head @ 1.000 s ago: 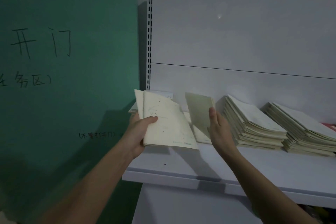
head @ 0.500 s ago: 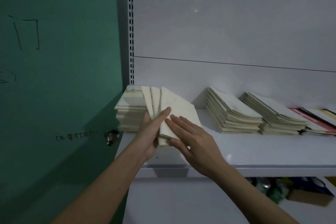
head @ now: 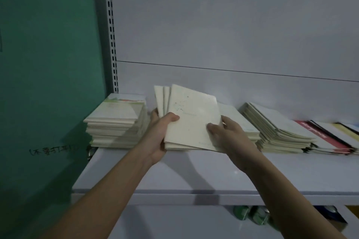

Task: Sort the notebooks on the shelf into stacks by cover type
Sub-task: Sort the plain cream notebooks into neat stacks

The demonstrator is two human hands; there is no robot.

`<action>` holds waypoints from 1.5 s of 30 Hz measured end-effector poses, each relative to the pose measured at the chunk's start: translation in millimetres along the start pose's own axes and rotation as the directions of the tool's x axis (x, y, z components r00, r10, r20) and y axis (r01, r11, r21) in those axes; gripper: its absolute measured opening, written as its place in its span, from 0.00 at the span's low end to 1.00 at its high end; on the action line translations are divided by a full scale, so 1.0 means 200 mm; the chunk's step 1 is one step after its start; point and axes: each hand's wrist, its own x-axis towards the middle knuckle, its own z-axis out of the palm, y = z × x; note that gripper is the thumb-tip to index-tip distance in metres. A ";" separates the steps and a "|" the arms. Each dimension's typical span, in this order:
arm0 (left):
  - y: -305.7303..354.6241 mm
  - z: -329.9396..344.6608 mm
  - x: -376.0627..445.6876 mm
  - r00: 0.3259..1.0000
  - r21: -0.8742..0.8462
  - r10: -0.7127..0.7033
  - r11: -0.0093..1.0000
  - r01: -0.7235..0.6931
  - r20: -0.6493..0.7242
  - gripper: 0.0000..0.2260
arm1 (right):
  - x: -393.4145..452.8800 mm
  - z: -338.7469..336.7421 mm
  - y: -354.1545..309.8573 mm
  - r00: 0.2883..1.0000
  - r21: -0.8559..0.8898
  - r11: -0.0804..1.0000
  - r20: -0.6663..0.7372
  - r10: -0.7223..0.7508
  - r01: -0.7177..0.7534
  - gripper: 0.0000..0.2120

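Observation:
Both hands hold a small fanned bundle of cream notebooks [head: 191, 116] above the white shelf [head: 174, 172]. My left hand [head: 159, 132] grips the bundle's left edge, thumb on the top cover. My right hand [head: 227, 134] grips its lower right corner. A tall stack of cream notebooks [head: 116, 122] with a green-and-orange printed cover on top stands at the shelf's left end. Behind my right hand lies another cream stack [head: 239, 120], partly hidden. Further right is a slanted cream stack [head: 277, 130], then red, black and yellow covered notebooks [head: 330, 134].
A green wall [head: 48, 64] with handwritten characters borders the shelf on the left. A slotted metal upright [head: 111, 35] runs up the white back panel. Below the shelf, green cans [head: 250, 215] and a dark box [head: 330, 217] sit on a lower level.
My right hand laid its single notebook onto the bundle in my left hand, then slid to the bundle's right corner. The view has shifted right, showing more stacks.

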 end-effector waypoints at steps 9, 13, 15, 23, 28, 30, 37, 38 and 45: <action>-0.05 0.58 0.36 0.996 0.321 0.078 0.945 -0.060 -0.045 0.19 | 0.39 -0.55 0.00 0.991 -0.217 0.974 -0.107 -0.084 0.059 0.15; -0.13 0.70 0.49 0.985 0.498 0.150 0.863 -0.091 -0.080 0.21 | 0.60 -0.68 0.05 0.992 -0.408 0.913 -0.124 -0.029 -0.024 0.26; -0.18 0.71 0.57 0.984 0.578 0.143 0.814 -0.057 -0.104 0.29 | 0.66 -0.70 0.08 0.997 -0.534 0.844 -0.074 0.011 -0.049 0.25; -0.33 0.63 0.79 0.994 0.594 0.029 0.803 0.041 -0.108 0.43 | 0.76 -0.70 0.25 0.995 -0.861 0.509 0.058 0.076 0.011 0.19; -0.26 0.75 0.62 0.997 0.605 -0.016 0.794 0.060 -0.078 0.29 | 0.82 -0.71 0.27 0.996 -0.811 0.585 0.043 0.082 -0.013 0.19; -0.27 0.75 0.62 0.997 0.592 -0.008 0.804 0.049 -0.072 0.25 | 0.82 -0.71 0.29 0.996 -0.823 0.568 0.057 0.073 0.006 0.22; -0.18 0.67 0.49 0.995 0.632 0.075 0.775 -0.013 -0.072 0.24 | 0.70 -0.68 0.17 0.907 -0.743 0.615 -0.025 -0.420 0.264 0.19; -0.15 0.63 0.46 0.989 0.697 0.127 0.716 -0.036 -0.080 0.24 | 0.67 -0.65 0.12 0.863 -0.693 0.634 -0.034 -0.504 0.343 0.17; -0.15 0.08 0.19 0.916 0.781 0.371 0.613 -0.120 -0.150 0.12 | 0.39 -0.19 0.05 0.738 -0.401 0.637 0.179 -0.651 0.659 0.11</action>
